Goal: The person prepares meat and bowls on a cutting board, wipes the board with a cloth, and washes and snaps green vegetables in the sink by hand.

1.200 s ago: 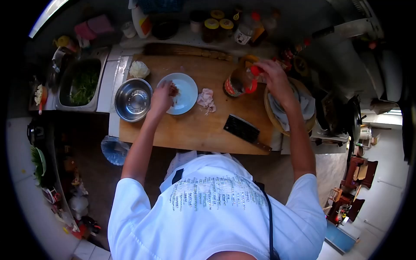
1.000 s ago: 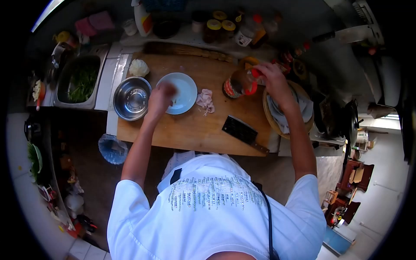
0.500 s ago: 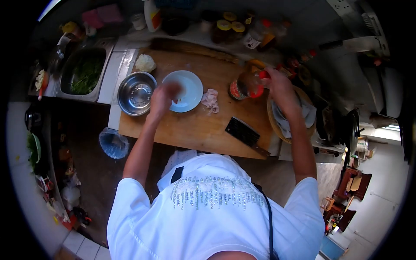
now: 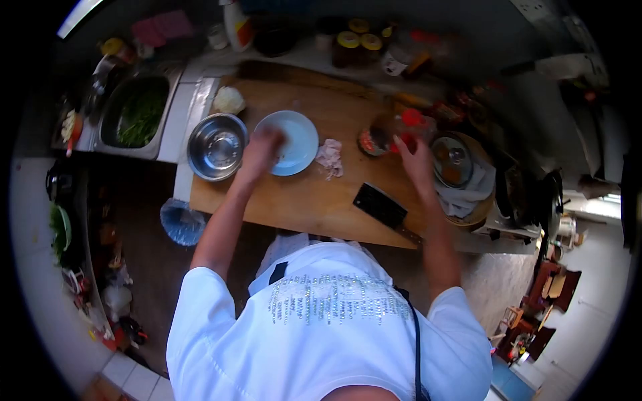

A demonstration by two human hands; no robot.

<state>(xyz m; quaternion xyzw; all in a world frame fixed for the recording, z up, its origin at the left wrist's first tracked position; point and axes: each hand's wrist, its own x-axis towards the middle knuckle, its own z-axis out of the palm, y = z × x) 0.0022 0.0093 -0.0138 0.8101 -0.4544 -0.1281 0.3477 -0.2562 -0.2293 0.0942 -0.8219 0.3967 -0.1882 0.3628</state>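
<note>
My left hand (image 4: 263,152) is over the left part of a pale blue plate (image 4: 302,150), its fingers smeared by motion; whether they hold anything is hidden. My right hand (image 4: 419,164) is at the right of the board, thumb and fingers around what looks like a red lid (image 4: 405,141). Just left of it stands an open jar (image 4: 373,142) with a red patterned label. A clear bottle with a red cap (image 4: 413,117) is behind those fingers. Crumpled pinkish, meat-like scraps (image 4: 330,158) lie right of the plate. Nearer me rests a black-bladed cleaver (image 4: 380,204).
A steel bowl (image 4: 218,147) and a whitish round vegetable (image 4: 229,100) are on the left of the wooden board (image 4: 301,207). Leafy greens fill the sink (image 4: 171,100). A glass lid (image 4: 452,157) sits on a cloth-lined basket at right. Jars (image 4: 348,50) line the back.
My right hand has moved nearer me and left, from the bottle's red cap to beside the jar. My left hand stays over the plate, blurred in both frames. The view has shifted slightly.
</note>
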